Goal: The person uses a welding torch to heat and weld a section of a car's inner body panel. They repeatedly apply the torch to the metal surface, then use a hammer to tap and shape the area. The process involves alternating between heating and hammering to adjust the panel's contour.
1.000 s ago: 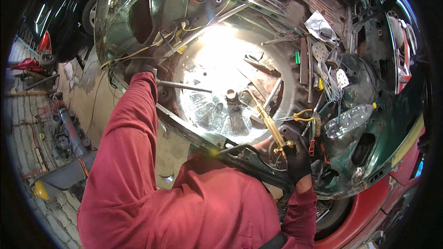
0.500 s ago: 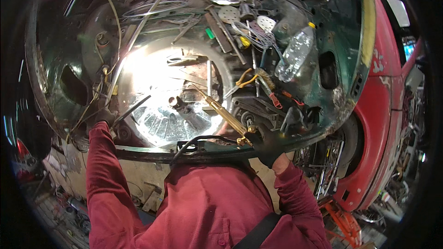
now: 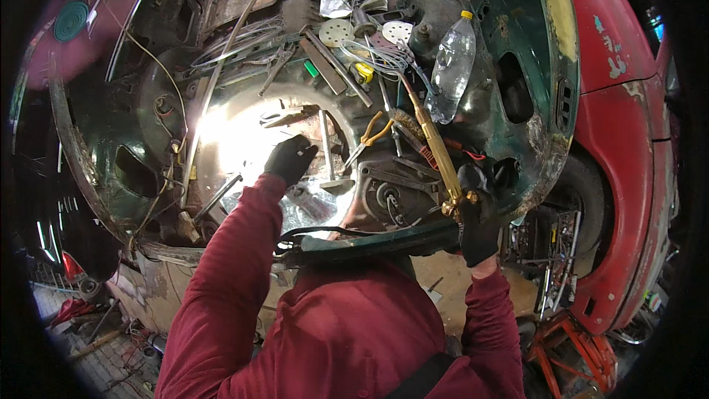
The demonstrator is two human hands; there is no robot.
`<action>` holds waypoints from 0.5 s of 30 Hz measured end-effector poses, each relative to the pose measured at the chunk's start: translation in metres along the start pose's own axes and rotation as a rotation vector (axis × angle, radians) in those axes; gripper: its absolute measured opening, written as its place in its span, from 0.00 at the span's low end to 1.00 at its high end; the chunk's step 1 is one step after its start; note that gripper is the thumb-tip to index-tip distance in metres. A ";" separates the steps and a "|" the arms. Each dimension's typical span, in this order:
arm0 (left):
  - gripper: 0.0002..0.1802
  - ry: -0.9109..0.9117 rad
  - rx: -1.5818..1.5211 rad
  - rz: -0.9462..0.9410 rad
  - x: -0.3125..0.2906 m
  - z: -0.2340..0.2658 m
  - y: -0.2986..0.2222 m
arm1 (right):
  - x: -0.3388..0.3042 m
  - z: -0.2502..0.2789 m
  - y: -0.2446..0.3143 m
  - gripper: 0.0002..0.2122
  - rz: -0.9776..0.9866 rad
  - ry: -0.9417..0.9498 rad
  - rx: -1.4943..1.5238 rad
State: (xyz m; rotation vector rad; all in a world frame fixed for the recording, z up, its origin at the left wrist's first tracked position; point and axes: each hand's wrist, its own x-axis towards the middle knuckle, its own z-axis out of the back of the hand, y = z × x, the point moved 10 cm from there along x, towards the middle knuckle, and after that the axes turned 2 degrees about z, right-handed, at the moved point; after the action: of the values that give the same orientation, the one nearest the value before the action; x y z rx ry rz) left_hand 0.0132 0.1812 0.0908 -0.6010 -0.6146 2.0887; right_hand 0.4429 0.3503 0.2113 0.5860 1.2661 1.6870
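My right hand (image 3: 478, 229), in a black glove, is wrapped round the valve end of a brass gas torch (image 3: 437, 146). The torch's thin tip points away from me, over the tools on the right. My left hand (image 3: 290, 159), gloved too, is over the brightly lit round well (image 3: 251, 122) in the car's rear floor. Its fingers are curled, with a small light spot among them; what they hold, if anything, I cannot make out. Just right of it lies a hammer (image 3: 326, 144), and beyond it pliers (image 3: 288, 114). Yellow-handled pliers (image 3: 375, 133) lie between my hands.
A clear plastic bottle (image 3: 453, 66), a wire coil (image 3: 380, 55), sanding discs (image 3: 336, 32) and metal bars (image 3: 323, 65) crowd the far right. A long rod (image 3: 214, 89) slants across the left side. The body's near edge (image 3: 369, 245) runs before me. A red car panel (image 3: 613, 125) stands right.
My left hand has moved from the left edge to over the middle of the well. My right hand has carried the torch to the right, its tip swinging away from the well. The view has shifted.
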 end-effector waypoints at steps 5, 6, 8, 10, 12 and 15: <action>0.19 -0.110 0.161 -0.108 0.099 -0.024 0.024 | 0.002 0.000 -0.005 0.18 0.174 -0.079 -0.105; 0.18 -0.088 0.190 -0.034 0.120 -0.027 0.034 | 0.002 0.003 -0.002 0.18 0.126 -0.052 -0.092; 0.17 -0.133 0.181 0.078 0.153 -0.018 0.051 | 0.004 0.003 -0.009 0.17 0.101 0.039 -0.225; 0.17 -0.238 0.107 0.134 0.181 -0.009 0.061 | 0.005 0.004 -0.007 0.16 0.079 -0.004 -0.178; 0.19 -0.234 0.205 0.093 0.225 -0.009 0.087 | 0.008 0.003 -0.002 0.18 -0.005 -0.002 -0.090; 0.22 -0.301 0.056 0.332 0.266 -0.015 0.137 | 0.002 0.006 -0.011 0.22 0.007 -0.009 -0.152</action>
State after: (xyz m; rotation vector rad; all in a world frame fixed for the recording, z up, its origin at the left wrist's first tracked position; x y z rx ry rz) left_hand -0.1974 0.3359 -0.0560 -0.3767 -0.6558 2.5286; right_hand 0.4509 0.3557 0.2027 0.5069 1.1189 1.7666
